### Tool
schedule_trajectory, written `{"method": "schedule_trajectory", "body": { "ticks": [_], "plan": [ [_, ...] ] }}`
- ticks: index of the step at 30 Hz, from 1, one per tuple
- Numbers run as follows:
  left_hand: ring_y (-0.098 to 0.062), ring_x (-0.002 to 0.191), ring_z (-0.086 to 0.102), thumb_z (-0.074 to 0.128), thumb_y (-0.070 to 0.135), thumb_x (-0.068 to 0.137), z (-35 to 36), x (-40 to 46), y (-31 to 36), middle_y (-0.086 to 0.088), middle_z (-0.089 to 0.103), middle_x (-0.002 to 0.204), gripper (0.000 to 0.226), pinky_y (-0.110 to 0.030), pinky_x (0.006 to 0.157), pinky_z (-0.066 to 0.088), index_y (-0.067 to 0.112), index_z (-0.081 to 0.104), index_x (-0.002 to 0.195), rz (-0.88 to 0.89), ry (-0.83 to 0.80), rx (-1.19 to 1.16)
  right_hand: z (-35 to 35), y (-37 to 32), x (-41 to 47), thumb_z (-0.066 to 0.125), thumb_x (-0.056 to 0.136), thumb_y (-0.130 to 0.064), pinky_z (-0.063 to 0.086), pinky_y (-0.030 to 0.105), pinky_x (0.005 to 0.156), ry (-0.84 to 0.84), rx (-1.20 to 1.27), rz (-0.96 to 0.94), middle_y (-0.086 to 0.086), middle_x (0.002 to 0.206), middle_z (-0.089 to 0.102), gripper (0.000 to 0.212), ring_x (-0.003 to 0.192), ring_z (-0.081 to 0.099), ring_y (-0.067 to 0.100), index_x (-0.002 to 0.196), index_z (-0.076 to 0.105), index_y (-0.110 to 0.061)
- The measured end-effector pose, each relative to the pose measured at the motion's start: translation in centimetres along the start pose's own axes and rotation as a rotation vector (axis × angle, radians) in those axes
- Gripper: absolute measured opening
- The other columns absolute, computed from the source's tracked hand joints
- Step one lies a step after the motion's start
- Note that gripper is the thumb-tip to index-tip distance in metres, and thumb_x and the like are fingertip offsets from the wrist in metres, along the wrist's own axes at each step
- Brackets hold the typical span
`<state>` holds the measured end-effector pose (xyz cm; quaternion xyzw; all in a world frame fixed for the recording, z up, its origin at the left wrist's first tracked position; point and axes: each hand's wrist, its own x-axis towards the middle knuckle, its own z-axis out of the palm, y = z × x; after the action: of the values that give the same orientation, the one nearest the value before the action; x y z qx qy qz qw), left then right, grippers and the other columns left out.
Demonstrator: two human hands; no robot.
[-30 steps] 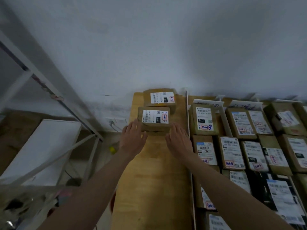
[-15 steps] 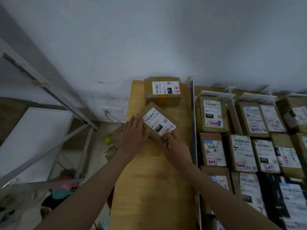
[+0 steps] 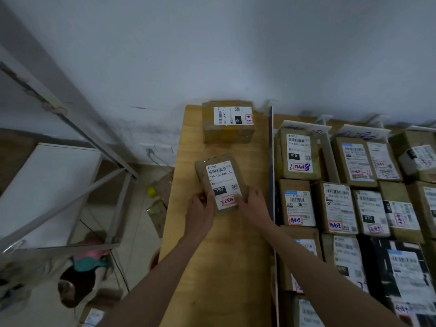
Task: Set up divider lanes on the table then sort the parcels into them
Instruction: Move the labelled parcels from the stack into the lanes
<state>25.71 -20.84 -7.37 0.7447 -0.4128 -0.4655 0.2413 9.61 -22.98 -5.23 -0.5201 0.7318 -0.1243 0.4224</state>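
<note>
A small brown parcel (image 3: 218, 175) with a white label marked 150 lies lengthwise in the left lane of the wooden table (image 3: 212, 267). My left hand (image 3: 199, 214) grips its near left corner and my right hand (image 3: 253, 206) grips its near right corner. A second brown parcel (image 3: 227, 122), labelled 15H, sits at the far end of the same lane by the wall. An upright divider (image 3: 271, 166) runs along the lane's right side. Beyond it, several labelled parcels (image 3: 297, 156) fill the other lanes.
White divider strips (image 3: 304, 125) stand between the lanes at the right. A metal rack (image 3: 70, 128) with a white board stands left of the table. Bags and boxes (image 3: 80, 277) lie on the floor there. The wall closes off the table's far end.
The held parcel has turned from crosswise to lengthwise and come back toward me, away from the 15H parcel. Both hands moved from its near edge to grip its corners.
</note>
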Motion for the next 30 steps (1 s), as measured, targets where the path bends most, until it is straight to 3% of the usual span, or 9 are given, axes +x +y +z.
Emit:
{"method": "schedule_trajectory", "body": {
  "ticks": [3,7,10,15,17,21,24,27,30],
  "plan": [
    [-0.015,0.107,0.061,0.04,0.083,0.078,0.3,-1.0,-1.0,0.005,0.062,0.124,0.077,-0.046,0.092,0.051,0.029,0.05,0.132,-0.007,-0.062,-0.019,0.2,0.4,-0.9,0.053,0.1,-0.038,0.042,0.029,0.1,-0.107,0.041,0.056,0.008,0.137,0.04,0.05,0.125,0.049,0.024,0.136,0.046,-0.005],
    [-0.018,0.112,0.059,0.053,0.072,0.083,-1.2,-2.8,0.5,0.005,0.061,0.125,0.072,-0.043,0.097,0.048,0.025,0.045,0.138,0.002,-0.071,-0.073,-0.4,0.8,-2.1,0.059,0.091,-0.053,0.056,0.042,0.094,-0.139,0.148,0.067,0.008,0.129,0.057,0.056,0.11,0.062,0.022,0.128,0.054,-0.012],
    [-0.017,0.107,0.06,0.058,0.062,0.088,-2.2,-3.9,1.7,0.005,0.062,0.12,0.063,-0.037,0.089,0.049,0.023,0.045,0.137,0.057,-0.06,-0.076,-0.9,1.3,-3.4,0.056,0.071,-0.077,0.059,0.044,0.087,-0.114,0.213,0.05,0.005,0.124,0.061,0.081,0.104,0.065,0.019,0.126,0.055,-0.017],
    [-0.018,0.103,0.062,0.054,0.058,0.092,-3.6,-6.4,4.6,0.001,0.064,0.118,0.053,-0.038,0.086,0.051,0.024,0.046,0.131,0.16,-0.046,-0.077,-4.7,-1.7,-7.9,0.055,0.096,-0.048,0.059,0.034,0.082,-0.044,0.267,0.007,0.003,0.112,0.064,0.044,0.099,0.066,0.018,0.12,0.053,-0.011],
    [-0.019,0.102,0.063,0.053,0.056,0.093,-3.9,-7.6,6.1,0.0,0.063,0.117,0.052,-0.036,0.084,0.052,0.022,0.046,0.132,0.206,-0.048,-0.068,-6.2,-2.2,-9.4,0.051,0.097,-0.05,0.059,0.038,0.082,0.015,0.297,-0.016,0.001,0.108,0.064,0.04,0.098,0.065,0.018,0.117,0.054,-0.015],
    [-0.017,0.098,0.064,0.053,0.055,0.094,-3.6,-9.8,9.0,0.001,0.064,0.114,0.051,-0.032,0.078,0.051,0.021,0.045,0.132,0.272,-0.089,-0.049,-8.9,-1.7,-12.2,0.044,0.098,-0.053,0.049,0.027,0.068,0.148,0.306,-0.059,-0.004,0.1,0.064,0.038,0.09,0.062,0.011,0.11,0.057,-0.019],
    [-0.015,0.094,0.065,0.053,0.056,0.094,-2.5,-11.2,10.5,0.002,0.065,0.111,0.05,-0.034,0.074,0.052,0.022,0.046,0.13,0.309,-0.132,-0.036,-11.1,-0.4,-14.3,0.035,0.101,-0.049,0.048,0.036,0.076,0.273,0.228,-0.079,0.002,0.099,0.064,0.039,0.094,0.061,0.023,0.104,0.058,-0.018],
    [-0.016,0.094,0.065,0.053,0.056,0.094,-0.9,-12.7,11.7,0.0,0.066,0.111,0.051,-0.036,0.077,0.053,0.02,0.046,0.13,0.33,-0.189,-0.036,-13.3,1.5,-16.4,0.029,0.105,-0.038,0.043,0.04,0.098,0.333,0.027,-0.093,0.013,0.124,0.058,0.043,0.116,0.054,0.031,0.127,0.053,-0.009],
    [-0.015,0.093,0.065,0.053,0.058,0.093,1.1,-14.0,12.4,-0.001,0.065,0.112,0.05,-0.033,0.072,0.05,0.022,0.045,0.127,0.353,-0.252,-0.001,-15.2,3.3,-18.5,0.03,0.105,-0.035,0.041,0.043,0.101,0.428,-0.122,-0.063,0.012,0.132,0.054,0.043,0.122,0.05,0.032,0.135,0.048,-0.01]
  ]
}}
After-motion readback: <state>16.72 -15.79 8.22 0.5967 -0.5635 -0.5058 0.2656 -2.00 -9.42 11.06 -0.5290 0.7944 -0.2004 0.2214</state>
